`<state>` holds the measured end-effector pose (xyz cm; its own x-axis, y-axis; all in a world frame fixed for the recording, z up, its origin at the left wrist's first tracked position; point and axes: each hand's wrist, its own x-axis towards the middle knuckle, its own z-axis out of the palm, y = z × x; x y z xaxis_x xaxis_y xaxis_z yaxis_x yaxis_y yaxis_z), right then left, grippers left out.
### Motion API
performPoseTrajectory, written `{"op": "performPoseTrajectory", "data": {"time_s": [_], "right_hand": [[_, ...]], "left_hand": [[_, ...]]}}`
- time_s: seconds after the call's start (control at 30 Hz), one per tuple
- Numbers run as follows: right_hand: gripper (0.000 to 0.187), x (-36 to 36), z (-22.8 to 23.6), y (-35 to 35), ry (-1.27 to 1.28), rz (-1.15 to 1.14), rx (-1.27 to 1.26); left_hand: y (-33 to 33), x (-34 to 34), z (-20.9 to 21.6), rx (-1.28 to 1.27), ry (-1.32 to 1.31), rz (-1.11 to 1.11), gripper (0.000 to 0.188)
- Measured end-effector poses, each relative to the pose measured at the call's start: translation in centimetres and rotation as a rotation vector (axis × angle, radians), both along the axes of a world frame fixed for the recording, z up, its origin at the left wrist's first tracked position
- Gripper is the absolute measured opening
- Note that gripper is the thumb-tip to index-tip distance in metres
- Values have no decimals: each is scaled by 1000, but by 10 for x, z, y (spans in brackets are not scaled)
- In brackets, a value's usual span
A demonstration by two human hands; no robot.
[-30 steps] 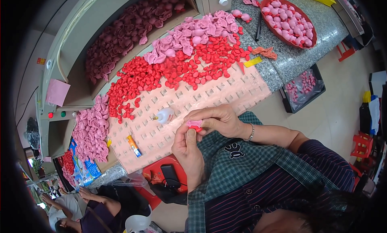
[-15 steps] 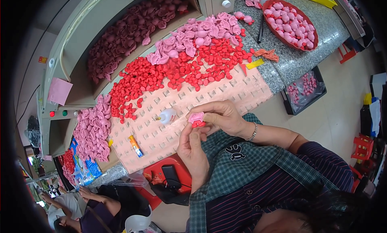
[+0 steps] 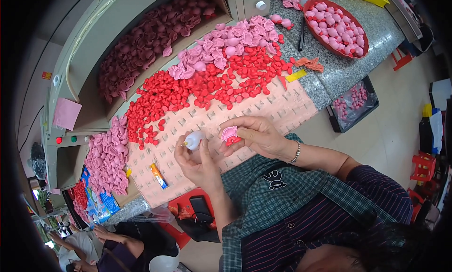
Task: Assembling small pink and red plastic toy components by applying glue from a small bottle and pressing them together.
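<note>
My right hand (image 3: 259, 134) pinches a small pink moulded piece (image 3: 229, 132) between thumb and fingers. Red parts (image 3: 232, 140) sit against its lower edge. Just to the left, the fingers and thumb of my left hand (image 3: 200, 166) close around a small whitish squeeze bottle (image 3: 195, 139) with a narrow yellowish tip, low over the pink sheet (image 3: 174, 166). Beyond my hands lie many loose red pieces (image 3: 165, 91) on that sheet, with a heap of pink pieces (image 3: 219, 48) behind them.
A curved cabinet opening (image 3: 157, 41) full of pink pieces borders the far left. A red basket (image 3: 361, 53) of pink-and-red pieces stands at far right. An orange-and-blue tube (image 3: 158, 176) lies nearer. At lower left another person's arm (image 3: 120, 244) shows.
My left hand has left the pink piece, moved left, and taken hold of the bottle on the sheet. My right hand keeps the pink piece, now turned slightly.
</note>
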<state>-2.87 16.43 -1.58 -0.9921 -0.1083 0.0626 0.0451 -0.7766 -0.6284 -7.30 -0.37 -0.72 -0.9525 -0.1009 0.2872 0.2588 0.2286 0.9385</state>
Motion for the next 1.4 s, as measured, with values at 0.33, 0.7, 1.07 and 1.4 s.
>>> {"op": "performPoseTrajectory", "data": {"time_s": [0.33, 0.7, 1.07, 1.4], "right_hand": [[37, -8, -2, -1, 13, -76, -78], [38, -14, 4, -4, 1, -83, -94], [36, -11, 14, -6, 12, -85, -68], [36, -8, 18, -5, 8, -77, -28]], "left_hand": [[-2, 26, 17, 551, -166, -71, 44], [0, 38, 22, 1260, -387, -265, 45], [17, 45, 31, 768, -65, -55, 42], [22, 46, 32, 542, 101, -54, 38]]}}
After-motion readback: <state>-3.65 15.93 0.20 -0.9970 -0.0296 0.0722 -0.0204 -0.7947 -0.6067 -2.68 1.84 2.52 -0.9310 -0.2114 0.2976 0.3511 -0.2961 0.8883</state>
